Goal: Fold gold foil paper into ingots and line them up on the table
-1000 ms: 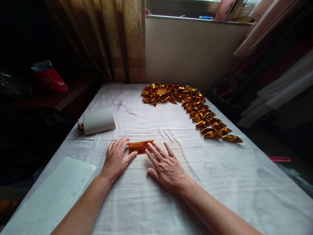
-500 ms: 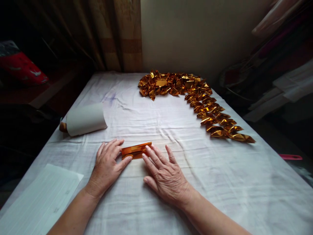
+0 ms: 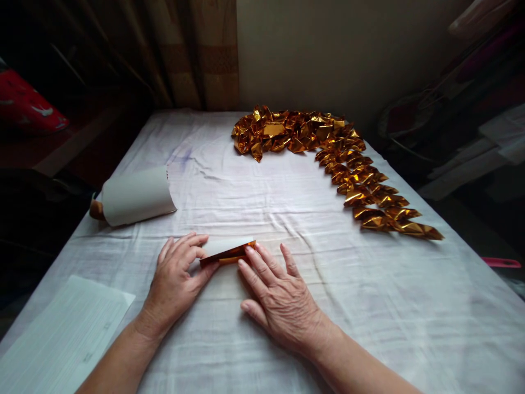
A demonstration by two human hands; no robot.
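Foil strip: a narrow folded strip of shiny orange-gold foil with a white backing (image 3: 227, 249); it lies on the white cloth-covered table (image 3: 254, 202), between my two hands. White shows along the far side, gold along the near edge, a dark fold between.
Left hand (image 3: 176, 276): fingers curled, pinching the strip's left end, thumb low at the near edge.
Right hand (image 3: 279, 293): fingers spread and fairly flat, tips resting on the right end; thumb well apart from the foil. Not gripping.
Fold: I read this as turning a layer over. Best to line up the long edges at both ends before pressing.
Crease: I'd press lightly first, then slide one fingertip along the whole length; foil probably remembers a wrong bend.
Risk: uneven hold could skew the strip, since its right end is only pinned.
Gold chain of folded, pointed foil pieces (image 3: 355, 160): beyond the right hand, well apart.
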